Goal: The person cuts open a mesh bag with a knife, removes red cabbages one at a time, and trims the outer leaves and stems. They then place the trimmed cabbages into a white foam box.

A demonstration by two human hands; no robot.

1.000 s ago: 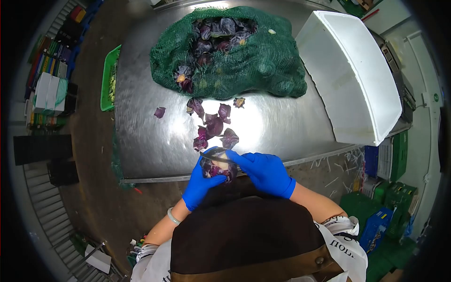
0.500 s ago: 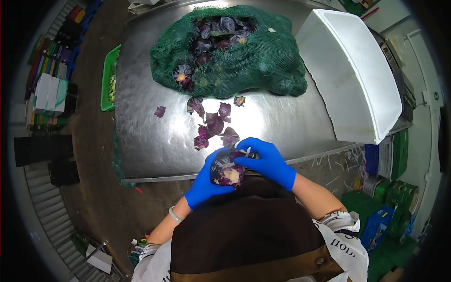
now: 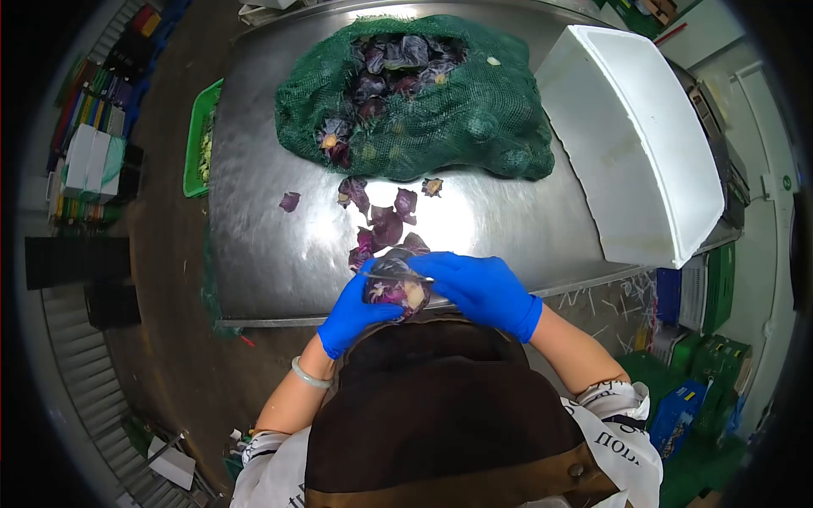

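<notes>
Near the front edge of the steel table, a red cabbage (image 3: 391,295) with its pale cut stem facing me rests in my left hand (image 3: 349,313), in a blue glove. My right hand (image 3: 483,292), also gloved, is closed round a knife (image 3: 396,277). Its thin blade lies across the upper side of the cabbage and points left. The handle is mostly hidden in the glove. Just beyond my hands, several loose purple cabbage leaves (image 3: 386,226) and a cut stem piece (image 3: 432,187) lie on the metal.
A green mesh sack (image 3: 474,140) of red cabbages lies torn open across the back of the steel table (image 3: 262,254). At the right stands a large white box (image 3: 627,152), tilted. A green crate (image 3: 196,140) with green scraps sits off the table's left side.
Both hands and the cabbage have shifted slightly left. The right hand has turned, and the knife blade now shows across the cabbage's top.
</notes>
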